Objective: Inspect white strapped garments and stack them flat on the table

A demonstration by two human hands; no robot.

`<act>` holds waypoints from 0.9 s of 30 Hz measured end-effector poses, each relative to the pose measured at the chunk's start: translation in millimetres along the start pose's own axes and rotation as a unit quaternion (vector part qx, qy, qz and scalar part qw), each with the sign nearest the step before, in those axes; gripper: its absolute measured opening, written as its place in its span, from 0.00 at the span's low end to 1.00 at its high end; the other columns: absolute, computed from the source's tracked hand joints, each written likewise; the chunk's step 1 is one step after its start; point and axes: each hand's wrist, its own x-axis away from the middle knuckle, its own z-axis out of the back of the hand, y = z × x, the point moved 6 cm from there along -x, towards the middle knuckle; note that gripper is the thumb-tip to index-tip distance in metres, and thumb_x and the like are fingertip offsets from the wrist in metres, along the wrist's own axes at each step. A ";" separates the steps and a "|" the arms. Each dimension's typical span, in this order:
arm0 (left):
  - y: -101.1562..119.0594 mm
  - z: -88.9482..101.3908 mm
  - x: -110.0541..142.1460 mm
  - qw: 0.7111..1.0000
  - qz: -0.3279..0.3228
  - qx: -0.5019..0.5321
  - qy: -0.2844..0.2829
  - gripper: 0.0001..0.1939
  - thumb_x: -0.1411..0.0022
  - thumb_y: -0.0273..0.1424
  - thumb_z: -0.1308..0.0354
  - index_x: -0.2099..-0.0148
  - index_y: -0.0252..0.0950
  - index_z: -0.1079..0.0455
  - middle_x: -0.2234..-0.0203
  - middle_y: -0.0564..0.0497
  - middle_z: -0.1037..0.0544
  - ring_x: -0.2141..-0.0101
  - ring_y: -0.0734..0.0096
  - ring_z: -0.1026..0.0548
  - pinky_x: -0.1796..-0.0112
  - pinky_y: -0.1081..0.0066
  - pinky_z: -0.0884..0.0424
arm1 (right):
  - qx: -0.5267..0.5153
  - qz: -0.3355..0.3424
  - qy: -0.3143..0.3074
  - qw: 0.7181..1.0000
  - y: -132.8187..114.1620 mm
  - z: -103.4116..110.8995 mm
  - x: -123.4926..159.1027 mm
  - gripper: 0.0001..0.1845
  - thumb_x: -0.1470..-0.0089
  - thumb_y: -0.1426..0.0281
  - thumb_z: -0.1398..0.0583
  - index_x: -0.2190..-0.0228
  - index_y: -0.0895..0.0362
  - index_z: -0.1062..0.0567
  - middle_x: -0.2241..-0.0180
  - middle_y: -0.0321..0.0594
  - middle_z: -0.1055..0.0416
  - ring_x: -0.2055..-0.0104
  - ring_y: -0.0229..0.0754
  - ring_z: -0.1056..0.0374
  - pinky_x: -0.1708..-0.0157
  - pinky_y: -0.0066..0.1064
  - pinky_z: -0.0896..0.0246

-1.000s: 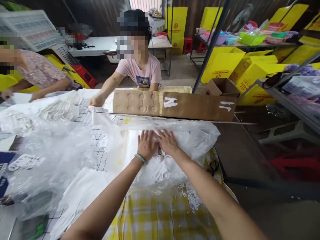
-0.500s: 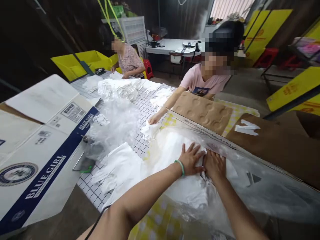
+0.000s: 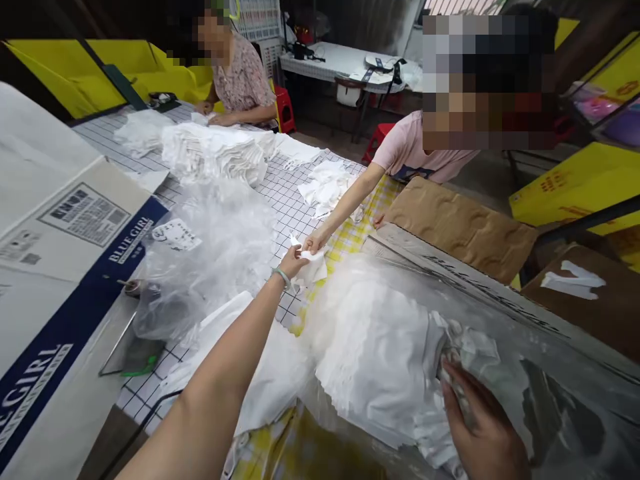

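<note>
Head view: left hand (image 3: pixel 291 265) pinches the cloth (image 3: pixel 314 269) beyond the stack's (image 3: pixel 375 353) left side, beside a co-worker's hand (image 3: pixel 316 241); right hand (image 3: pixel 485 423), half open, apparently empty, sits at the stack's right. Avoid tugging; brace the stack lightly. Fingers mask part of the cloth; right-hand contact is unclear.

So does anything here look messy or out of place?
Yes: clear plastic lies crumpled across the white checked cloth, untidy beside the stacked white fabric. At right, ragged white strips, perhaps torn tape, mark the brown cardboard.
</note>
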 end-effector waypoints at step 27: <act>102.5 113.3 115.6 0.894 0.085 0.359 -0.254 0.10 0.46 0.30 0.36 0.70 0.37 0.36 0.74 0.54 0.29 0.74 0.78 0.32 0.70 0.76 0.36 | -0.562 -0.091 -0.430 0.701 -240.5 -182.6 -239.0 0.19 0.58 0.77 0.48 0.64 0.56 0.25 0.70 0.33 0.30 0.69 0.35 0.36 0.69 0.25 0.43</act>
